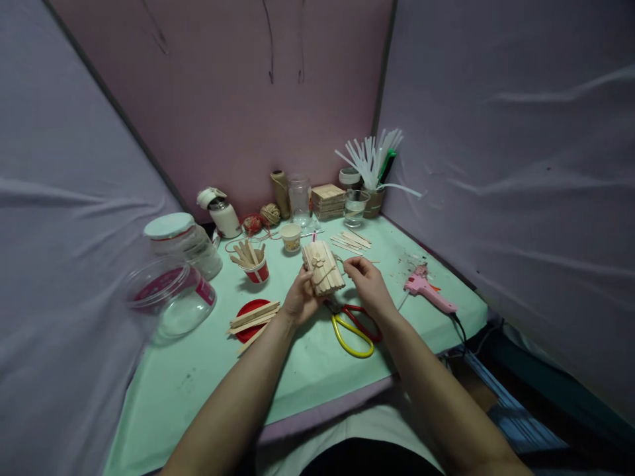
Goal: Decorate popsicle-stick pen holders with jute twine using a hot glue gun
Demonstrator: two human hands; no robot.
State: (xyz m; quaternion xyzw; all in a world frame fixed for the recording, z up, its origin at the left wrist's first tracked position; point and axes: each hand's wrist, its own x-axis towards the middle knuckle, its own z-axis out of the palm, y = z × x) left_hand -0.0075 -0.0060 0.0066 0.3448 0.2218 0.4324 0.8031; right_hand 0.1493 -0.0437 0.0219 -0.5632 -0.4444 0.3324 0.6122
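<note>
My left hand [301, 295] is wrapped round a cup-shaped holder covered in wooden craft sticks [325, 264], held tilted above the table. A small flower shape and a thin twine band decorate its side. At the holder's right side, my right hand [366, 281] is closed in a pinch on the twine [340, 260], which runs round the holder. Just below the hands lie scissors [353, 337] with one yellow and one red handle loop; their blades are partly hidden under the holder.
A pink glue gun [429, 293] lies at the right, its cord hanging over the edge. Craft sticks rest on a red lid [247, 336]. A paper cup of sticks [256, 271] and a clear plastic tub [173, 301] stand left. Twine balls [270, 213] and jars line the back.
</note>
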